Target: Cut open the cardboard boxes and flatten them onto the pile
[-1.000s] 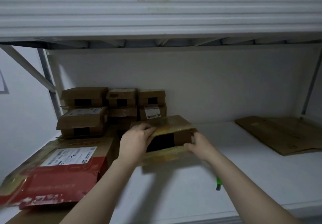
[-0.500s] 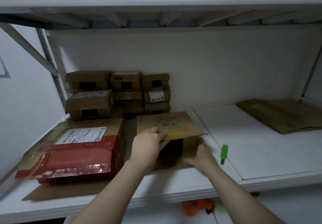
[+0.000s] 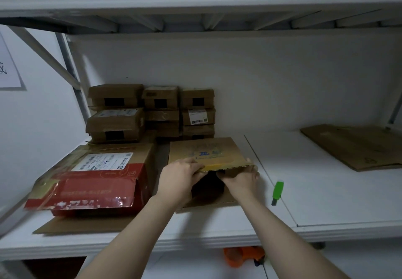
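Pinching top flap edge with left hand point(image 3: 180, 176), right hand point(image 3: 241, 177) curled round right corner of brown open-fronted cardboard box point(image 3: 206, 152), frame centre; likely steadying for flattening, green plastic cutter point(image 3: 277, 191) idle at right.

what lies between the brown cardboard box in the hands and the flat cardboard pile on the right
Only a small green box cutter lies on the white shelf between the brown cardboard box, gripped by the left hand and right hand, and the flattened brown cardboard pile. Carried above it, the box would likely clear.
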